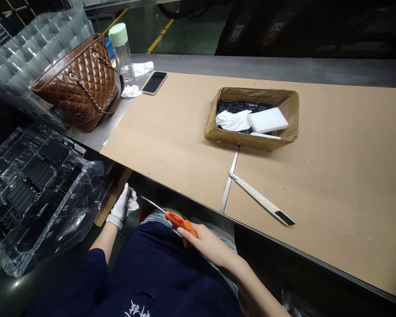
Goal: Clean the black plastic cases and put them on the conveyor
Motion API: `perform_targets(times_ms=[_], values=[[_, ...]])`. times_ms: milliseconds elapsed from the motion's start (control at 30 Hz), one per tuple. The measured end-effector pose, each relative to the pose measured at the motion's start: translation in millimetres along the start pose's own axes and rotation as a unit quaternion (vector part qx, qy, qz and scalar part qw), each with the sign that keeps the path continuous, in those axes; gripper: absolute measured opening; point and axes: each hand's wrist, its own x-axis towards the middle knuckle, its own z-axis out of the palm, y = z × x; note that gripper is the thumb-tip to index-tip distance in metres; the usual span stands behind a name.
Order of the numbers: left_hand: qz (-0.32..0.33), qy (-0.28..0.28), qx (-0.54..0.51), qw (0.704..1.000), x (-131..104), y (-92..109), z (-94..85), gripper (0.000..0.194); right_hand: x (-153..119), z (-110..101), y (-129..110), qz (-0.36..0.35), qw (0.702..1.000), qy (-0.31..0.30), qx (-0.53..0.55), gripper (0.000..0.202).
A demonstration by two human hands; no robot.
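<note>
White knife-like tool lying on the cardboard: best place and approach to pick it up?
Probably grip the long white knife-like tool on its flat white body, near the dark-tipped end at the lower right, away from the pointed tip at the upper left. It lies flat and diagonal on the brown cardboard sheet, nothing beside it, so come from above, fingers pinching across its narrow width.

The handbag [77, 81] at ten o'clock is glossy brown with a quilted diamond pattern and a silver chain. Just beside it the bottle [122, 50] is clear with a pale green cap, and the phone [154, 82] shows a black screen. The cardboard sheet [333, 176] is plain tan. The box [252, 116] at one o'clock is tan, holding black and white things. The left hand [123, 203] wears a white glove. The right hand [206, 243] grips orange-handled scissors [176, 219]. The sleeve [86, 273] is navy.
</note>
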Motion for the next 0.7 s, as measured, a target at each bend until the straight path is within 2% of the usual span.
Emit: perform_targets(times_ms=[167, 300, 400, 467, 567, 700], values=[[0.061, -0.056, -0.102, 0.991, -7, 8, 16.7, 0.047, -13, 7, 4, -0.001, 0.998, -0.049, -0.036, 0.047], [0.093, -0.063, -0.142, 0.983, -13, 14, 24.0, 0.048, -25, 16, 1, 0.004, 0.992, -0.087, -0.09, 0.047], [0.098, -0.06, -0.145, 0.983, -13, 16, 27.4, 0.045, -32, 20, -2, 0.019, 0.989, -0.093, -0.112, 0.043], [0.102, -0.056, -0.14, 0.983, -12, 17, 29.2, 0.045, -35, 20, -1, 0.04, 0.989, -0.073, -0.124, 0.041], [0.113, -0.048, -0.126, 0.984, -8, 19, 31.2, 0.043, -38, 18, 9, 0.068, 0.992, -0.011, -0.106, 0.045], [0.119, -0.024, -0.085, 0.989, -5, 20, 34.6, 0.042, -42, 15, 31, 0.062, 0.995, 0.066, -0.047, 0.054]])
